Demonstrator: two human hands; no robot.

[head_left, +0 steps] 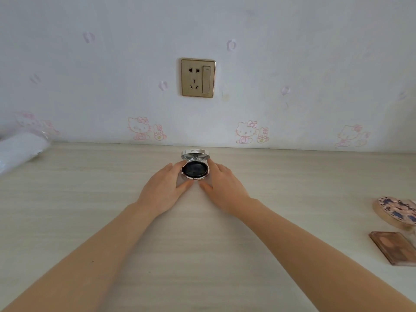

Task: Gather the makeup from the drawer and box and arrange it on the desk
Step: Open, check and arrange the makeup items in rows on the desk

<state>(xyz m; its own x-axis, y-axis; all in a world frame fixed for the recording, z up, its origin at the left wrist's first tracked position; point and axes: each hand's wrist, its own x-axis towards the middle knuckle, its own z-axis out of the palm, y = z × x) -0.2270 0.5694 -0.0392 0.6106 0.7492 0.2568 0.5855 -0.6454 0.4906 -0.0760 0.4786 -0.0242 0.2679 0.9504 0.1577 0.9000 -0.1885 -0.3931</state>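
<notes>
Now left hand (pixel 166 184) and right hand (pixel 222 184), fingers nearly straight, touch one open compact (pixel 195 170); one round case (pixel 396 209) and one brown palette (pixel 392 246) lie right of it.

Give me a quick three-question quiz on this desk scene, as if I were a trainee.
1. True or false: the round compact is closed.
2. Where on the desk does the brown rectangular palette lie? A) left edge B) right edge C) middle
3. Fill in: the gold fitting on the wall above the compact is a power ____.

Key: 1) false, its lid stands open; 2) B; 3) socket.
</notes>
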